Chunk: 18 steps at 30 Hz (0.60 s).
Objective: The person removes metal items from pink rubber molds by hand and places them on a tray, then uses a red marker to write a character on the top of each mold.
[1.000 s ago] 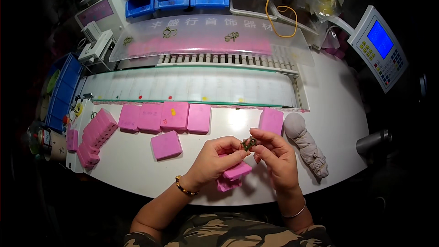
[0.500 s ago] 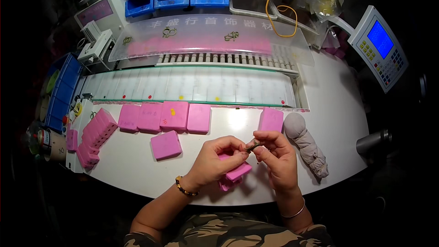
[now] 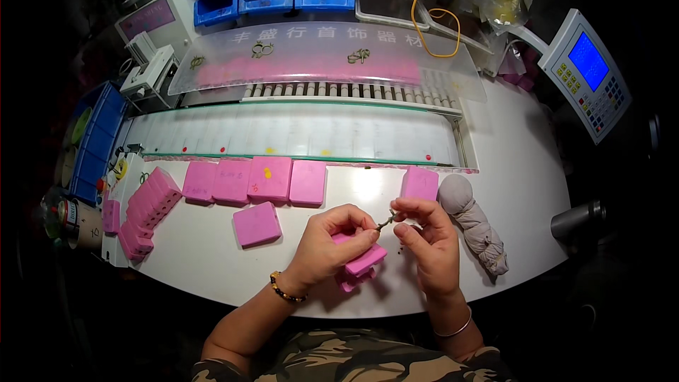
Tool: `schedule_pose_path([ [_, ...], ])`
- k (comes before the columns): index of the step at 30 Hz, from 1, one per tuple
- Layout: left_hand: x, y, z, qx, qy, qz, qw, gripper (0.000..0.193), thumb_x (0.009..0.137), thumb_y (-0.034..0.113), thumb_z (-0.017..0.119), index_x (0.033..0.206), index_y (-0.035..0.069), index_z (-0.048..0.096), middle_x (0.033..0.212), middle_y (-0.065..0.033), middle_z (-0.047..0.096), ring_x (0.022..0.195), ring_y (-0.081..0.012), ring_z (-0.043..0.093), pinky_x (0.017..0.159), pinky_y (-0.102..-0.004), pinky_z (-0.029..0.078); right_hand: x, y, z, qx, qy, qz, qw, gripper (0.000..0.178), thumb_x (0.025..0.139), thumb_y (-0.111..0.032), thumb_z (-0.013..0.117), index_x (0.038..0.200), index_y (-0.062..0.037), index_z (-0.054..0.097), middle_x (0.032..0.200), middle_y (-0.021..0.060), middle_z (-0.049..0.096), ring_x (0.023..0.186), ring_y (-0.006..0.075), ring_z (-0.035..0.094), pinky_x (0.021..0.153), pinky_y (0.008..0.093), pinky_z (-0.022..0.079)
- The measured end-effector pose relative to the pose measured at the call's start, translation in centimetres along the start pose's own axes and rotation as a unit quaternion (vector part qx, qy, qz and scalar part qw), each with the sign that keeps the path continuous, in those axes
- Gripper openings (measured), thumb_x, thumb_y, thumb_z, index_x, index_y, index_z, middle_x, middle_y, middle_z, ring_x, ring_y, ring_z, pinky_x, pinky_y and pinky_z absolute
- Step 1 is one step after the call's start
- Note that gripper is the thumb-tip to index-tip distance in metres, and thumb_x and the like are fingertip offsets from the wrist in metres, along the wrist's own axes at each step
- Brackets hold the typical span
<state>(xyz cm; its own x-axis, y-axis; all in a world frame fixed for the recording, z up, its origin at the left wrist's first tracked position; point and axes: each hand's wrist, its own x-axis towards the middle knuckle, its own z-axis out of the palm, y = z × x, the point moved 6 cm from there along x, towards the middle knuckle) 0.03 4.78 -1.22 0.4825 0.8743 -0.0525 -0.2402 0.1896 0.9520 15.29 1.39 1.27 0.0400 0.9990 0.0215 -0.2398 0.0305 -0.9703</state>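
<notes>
My left hand is closed, its thumb and fingertips pinching a thin olive-green piece whose exact kind is too small to make out. Under the same hand a pink block, apparently a rubber mould, tilts above the tabletop, and another pink part shows below it. Curled around the far end of the olive-green piece, my right hand has its index fingertip at the tip and its thumb slightly lower. Tiny dark specks lie on the table between my hands.
Pink blocks line the table's far side, one block lies nearer, and a stack stands left. A grey cloth bundle rests right of my hand. Beyond are a glass-edged white strip, a translucent sheet and a keypad screen.
The olive-green piece shows longer between my hands, and my right thumb has drawn away from it. My left hand shifted slightly left. Coloured dots on the white strip moved left.
</notes>
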Motion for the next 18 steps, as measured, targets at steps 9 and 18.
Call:
schedule_pose_path([
  [9,0.2,-0.7,-0.5,-0.027,0.008,-0.041,0.999,0.008,0.089,0.006,0.067,0.091,0.003,0.06,0.085,-0.0009,0.063,0.077,-0.0059,0.058,0.071,-0.0217,0.048,-0.5,-2.6,0.7,-0.294,0.038,-0.215,0.931,0.025,0.08,0.001,0.072,0.103,-0.0082,0.071,0.102,0.0057,0.059,0.086,0.0131,0.054,0.067,0.0247,0.041],
  [18,0.2,-0.9,-0.5,-0.046,0.008,-0.056,0.997,0.008,0.089,0.005,0.067,0.091,0.003,0.059,0.084,-0.0004,0.062,0.074,-0.0045,0.058,0.067,-0.02,0.048,-0.5,-2.4,0.9,-0.323,0.042,-0.221,0.92,0.024,0.08,0.001,0.072,0.102,-0.0083,0.071,0.096,0.0064,0.06,0.084,0.0162,0.055,0.066,0.0266,0.042],
])
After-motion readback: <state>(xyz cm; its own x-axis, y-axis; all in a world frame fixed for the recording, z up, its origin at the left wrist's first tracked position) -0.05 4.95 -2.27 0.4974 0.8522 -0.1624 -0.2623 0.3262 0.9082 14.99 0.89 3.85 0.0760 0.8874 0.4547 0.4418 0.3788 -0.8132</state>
